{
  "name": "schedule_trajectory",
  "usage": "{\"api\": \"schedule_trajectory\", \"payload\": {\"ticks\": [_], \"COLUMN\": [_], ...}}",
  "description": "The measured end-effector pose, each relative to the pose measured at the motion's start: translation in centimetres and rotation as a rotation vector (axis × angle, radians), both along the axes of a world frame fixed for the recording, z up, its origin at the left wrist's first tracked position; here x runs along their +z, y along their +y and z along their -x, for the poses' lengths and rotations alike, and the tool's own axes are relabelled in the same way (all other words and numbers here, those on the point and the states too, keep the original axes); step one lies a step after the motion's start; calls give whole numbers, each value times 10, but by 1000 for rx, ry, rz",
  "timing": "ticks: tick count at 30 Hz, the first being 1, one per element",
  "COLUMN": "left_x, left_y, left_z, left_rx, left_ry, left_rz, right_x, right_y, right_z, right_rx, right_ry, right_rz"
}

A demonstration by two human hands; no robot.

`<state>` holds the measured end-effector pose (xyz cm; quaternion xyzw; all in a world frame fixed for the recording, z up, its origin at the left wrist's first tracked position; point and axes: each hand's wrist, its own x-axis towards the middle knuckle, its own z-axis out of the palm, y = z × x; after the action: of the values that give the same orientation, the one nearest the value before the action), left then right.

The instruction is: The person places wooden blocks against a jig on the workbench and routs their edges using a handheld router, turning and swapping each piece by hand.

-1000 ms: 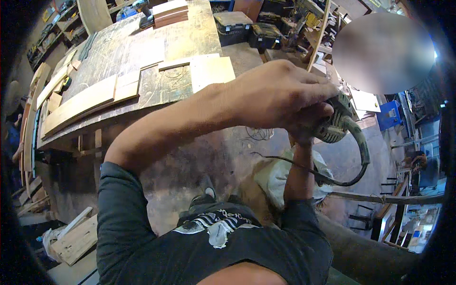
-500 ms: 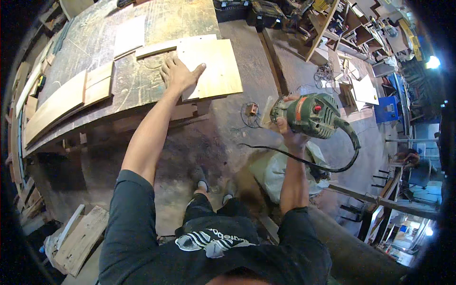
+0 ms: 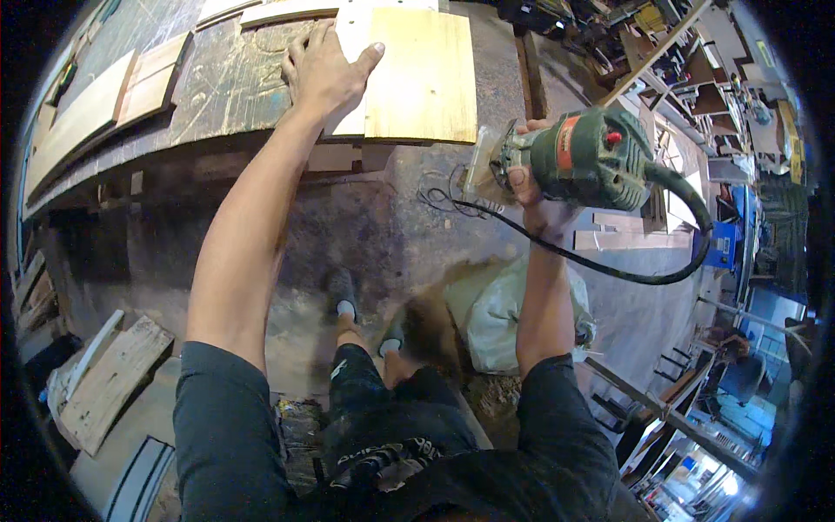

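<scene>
My right hand grips a green trim router by its metal neck, held up in the air to the right of the workbench. The router lies on its side in the air, its clear base plate facing the bench. From its rear a thick black cord loops down and back left. My left hand rests with fingers spread at the left side of a pale wooden board, thumb on top. This board overhangs the bench's right corner. A strip of wood lies behind my hand.
More boards lie along the bench's left side. A pale sack stands on the floor below my right forearm. A power cord lies on the floor under the router. Scrap boards are at lower left, wood shelving at far right.
The view has shifted, so the bench and board sit higher in it. The router remains in my right hand, now nearer the board's right edge. My left hand stays on the board.
</scene>
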<state>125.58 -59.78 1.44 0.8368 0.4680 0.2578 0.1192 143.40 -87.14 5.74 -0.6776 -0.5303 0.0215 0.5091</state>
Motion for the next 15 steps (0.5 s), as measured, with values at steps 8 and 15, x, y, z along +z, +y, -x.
{"api": "schedule_trajectory", "payload": {"ticks": [8,15], "left_x": [-6,42], "left_y": [7,-27], "left_z": [5,2], "left_rx": [60,32], "left_ry": [51,-49], "left_rz": [-65,215], "right_x": [5,-2], "right_y": [23,28], "right_z": [-2,-26], "right_rx": [39,156], "right_ry": [142,310], "right_rz": [-19,-150]}}
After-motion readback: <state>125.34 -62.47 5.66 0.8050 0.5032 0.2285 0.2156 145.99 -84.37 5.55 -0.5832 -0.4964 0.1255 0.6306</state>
